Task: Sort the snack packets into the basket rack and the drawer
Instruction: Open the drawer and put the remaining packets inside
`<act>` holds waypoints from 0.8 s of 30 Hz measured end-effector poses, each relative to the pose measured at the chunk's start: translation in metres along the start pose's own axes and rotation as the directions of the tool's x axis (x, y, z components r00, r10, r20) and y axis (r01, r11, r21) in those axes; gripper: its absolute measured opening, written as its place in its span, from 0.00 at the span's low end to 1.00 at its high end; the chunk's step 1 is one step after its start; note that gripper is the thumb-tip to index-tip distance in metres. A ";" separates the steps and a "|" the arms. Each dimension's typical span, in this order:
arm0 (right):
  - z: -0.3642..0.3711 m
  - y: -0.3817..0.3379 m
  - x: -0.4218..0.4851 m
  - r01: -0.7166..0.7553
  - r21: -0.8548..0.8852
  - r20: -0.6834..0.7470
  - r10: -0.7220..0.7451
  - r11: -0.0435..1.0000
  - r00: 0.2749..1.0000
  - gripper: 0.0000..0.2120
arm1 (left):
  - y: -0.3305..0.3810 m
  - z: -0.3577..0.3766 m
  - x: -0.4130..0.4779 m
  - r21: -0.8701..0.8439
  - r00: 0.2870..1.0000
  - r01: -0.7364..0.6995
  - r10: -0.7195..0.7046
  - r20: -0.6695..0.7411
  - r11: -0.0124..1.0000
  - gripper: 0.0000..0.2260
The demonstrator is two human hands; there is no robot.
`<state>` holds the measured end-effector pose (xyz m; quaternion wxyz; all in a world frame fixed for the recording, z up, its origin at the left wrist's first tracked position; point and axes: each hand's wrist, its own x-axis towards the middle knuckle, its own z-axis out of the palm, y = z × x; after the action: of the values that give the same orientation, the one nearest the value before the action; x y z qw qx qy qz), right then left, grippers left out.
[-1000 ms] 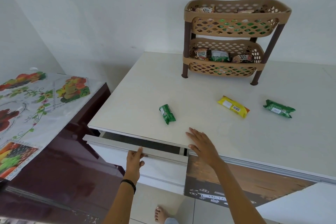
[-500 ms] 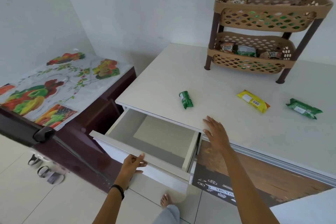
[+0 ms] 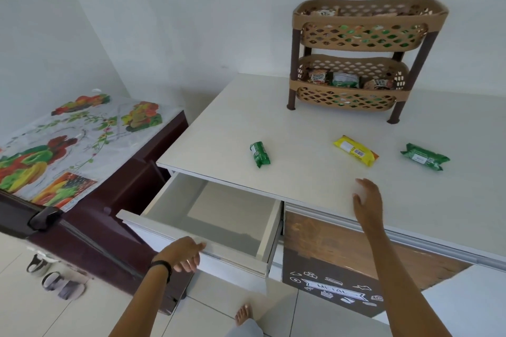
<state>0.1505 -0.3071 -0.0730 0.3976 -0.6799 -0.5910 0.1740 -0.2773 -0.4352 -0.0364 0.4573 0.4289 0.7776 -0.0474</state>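
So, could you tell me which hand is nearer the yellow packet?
Right. The right hand is at the tabletop edge, just in front of the yellow packet; the left hand is at the drawer front, lower and further left.

Rack [image 3: 364,35]: tan perforated plastic, brown legs. Counter [image 3: 301,128]: smooth matt white laminate. Packets [image 3: 259,154]: glossy film. Drawer [image 3: 219,216]: smooth white board. Left cover [image 3: 68,139]: glossy printed plastic.

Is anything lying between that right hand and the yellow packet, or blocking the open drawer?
Nothing visible does. Only bare tabletop lies between the right hand and the yellow packet. The drawer is pulled out and shows nothing inside; the left hand is at its front edge.
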 end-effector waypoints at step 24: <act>0.011 0.009 0.091 0.137 -0.394 0.017 -0.142 0.909 0.990 0.29 | 0.251 -0.028 0.066 0.071 0.609 -0.620 0.537 -0.584 0.781 0.16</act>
<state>0.1704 -0.2180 -0.0653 0.2677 -0.7031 -0.6585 0.0189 -0.1315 -0.2232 0.0096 0.2195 0.6177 0.6979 0.2885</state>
